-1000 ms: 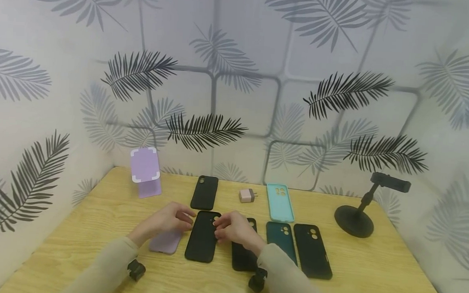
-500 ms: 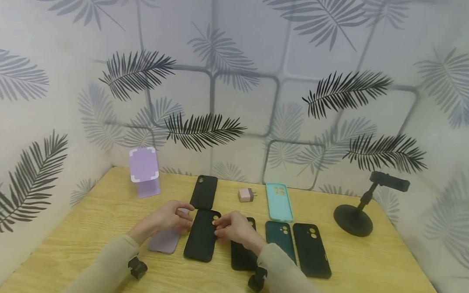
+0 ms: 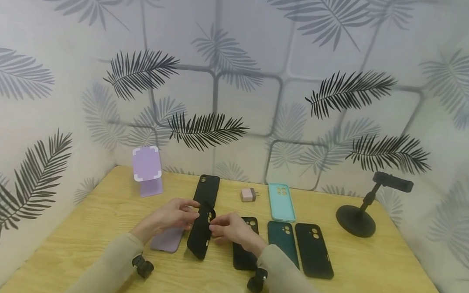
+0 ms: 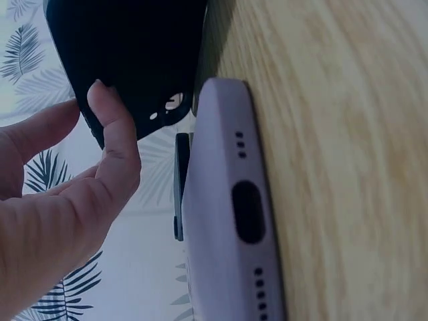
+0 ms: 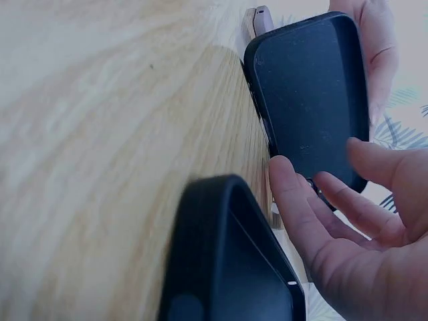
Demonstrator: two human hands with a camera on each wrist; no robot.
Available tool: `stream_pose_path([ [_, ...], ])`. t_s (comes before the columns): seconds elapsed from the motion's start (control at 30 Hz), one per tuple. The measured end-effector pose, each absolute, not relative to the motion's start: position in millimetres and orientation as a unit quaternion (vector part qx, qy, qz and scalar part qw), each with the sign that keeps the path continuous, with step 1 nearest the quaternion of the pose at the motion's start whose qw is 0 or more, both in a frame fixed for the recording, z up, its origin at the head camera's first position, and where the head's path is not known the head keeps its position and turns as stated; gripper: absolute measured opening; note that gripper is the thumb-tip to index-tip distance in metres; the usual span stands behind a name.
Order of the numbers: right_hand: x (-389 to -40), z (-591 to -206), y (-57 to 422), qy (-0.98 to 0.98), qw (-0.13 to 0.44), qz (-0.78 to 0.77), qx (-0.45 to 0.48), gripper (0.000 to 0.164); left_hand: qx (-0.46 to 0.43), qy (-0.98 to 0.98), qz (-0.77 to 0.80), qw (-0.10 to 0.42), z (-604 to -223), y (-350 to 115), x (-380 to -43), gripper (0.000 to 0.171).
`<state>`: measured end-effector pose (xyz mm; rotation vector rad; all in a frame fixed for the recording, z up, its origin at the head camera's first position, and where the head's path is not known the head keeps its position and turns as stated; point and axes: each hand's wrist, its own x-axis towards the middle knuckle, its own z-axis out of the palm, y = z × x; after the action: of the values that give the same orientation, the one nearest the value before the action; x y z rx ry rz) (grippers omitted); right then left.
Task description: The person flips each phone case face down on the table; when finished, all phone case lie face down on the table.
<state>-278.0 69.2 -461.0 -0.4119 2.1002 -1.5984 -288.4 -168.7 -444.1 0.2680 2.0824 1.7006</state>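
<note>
A black phone case (image 3: 200, 237) stands tilted up on its long edge near the middle of the table. My left hand (image 3: 172, 216) pinches its raised edge between thumb and finger, as the left wrist view shows. Beside its other long edge is my right hand (image 3: 234, 228), fingers extended and fingertips right at the case (image 5: 304, 93), whose hollow inner side faces that hand. Under my left hand lies a lilac phone case (image 4: 224, 180). A second black phone case (image 3: 244, 254) is partly covered by my right wrist.
Behind lie another black case (image 3: 206, 191), a pink charger plug (image 3: 248, 194) and a light blue case (image 3: 282, 203). To the right are a dark teal case (image 3: 283, 240) and a black case (image 3: 314, 250). A lilac stand (image 3: 147, 164) and a black phone holder (image 3: 355, 221) stand farther out.
The black case lay flat between my hands earlier; its left edge is now lifted and it tilts toward the right. My left hand has taken hold of that edge.
</note>
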Motion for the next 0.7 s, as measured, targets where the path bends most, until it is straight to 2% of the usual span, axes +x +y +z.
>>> stream_pose_path([
  [0.17,-277,-461,66,0.743,0.247,-0.604,-0.145,0.042,0.109,0.742,0.62,0.229,-444,-160,-285,0.059],
  [0.47,-274,-462,62,0.725,0.249,-0.626,-0.142,0.051,0.124,0.732,0.62,0.254,-447,-152,-281,0.049],
  [0.7,-275,-465,65,0.718,0.245,-0.638,-0.132,0.055,0.134,0.754,0.595,0.245,-450,-150,-280,0.045],
])
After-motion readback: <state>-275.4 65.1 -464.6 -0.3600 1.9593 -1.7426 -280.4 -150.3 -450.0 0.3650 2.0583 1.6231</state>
